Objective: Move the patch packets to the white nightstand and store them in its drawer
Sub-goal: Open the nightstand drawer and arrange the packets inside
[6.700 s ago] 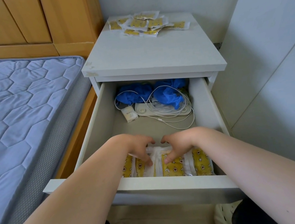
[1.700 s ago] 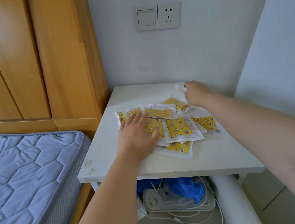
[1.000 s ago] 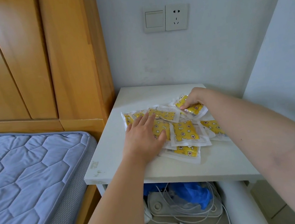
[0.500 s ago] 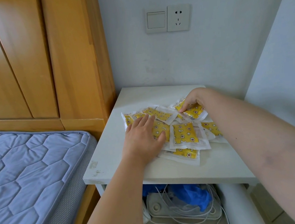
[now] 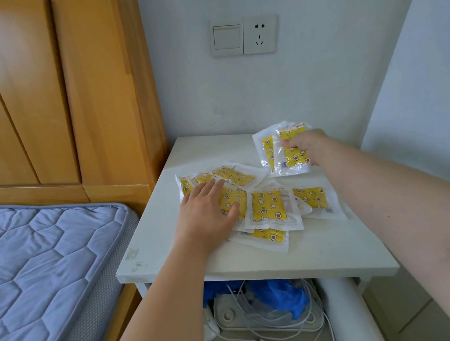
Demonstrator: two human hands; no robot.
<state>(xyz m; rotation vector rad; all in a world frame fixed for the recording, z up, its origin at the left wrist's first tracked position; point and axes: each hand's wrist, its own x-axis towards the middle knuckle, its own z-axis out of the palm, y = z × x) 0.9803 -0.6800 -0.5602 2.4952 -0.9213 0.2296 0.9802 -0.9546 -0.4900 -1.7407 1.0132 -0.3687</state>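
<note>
patch packets [image 5: 274, 206]: overlapping pile, centre of white nightstand [image 5: 299, 263] top | right hand [image 5: 306, 147]: pinches several packets, raised at far right, likely for transfer | left hand [image 5: 209, 214]: flat, fingers straight, steadies pile's left side | drawer [image 5: 343, 311]: open below, near edge

A pale wall [image 5: 320, 81] at twelve o'clock carries a switch [image 5: 227, 37] and socket [image 5: 259, 34]. A wooden headboard [image 5: 41, 93] stands at ten, blue quilted mattress [image 5: 34, 276] at eight, tiled floor [image 5: 402, 307] at four.
</note>
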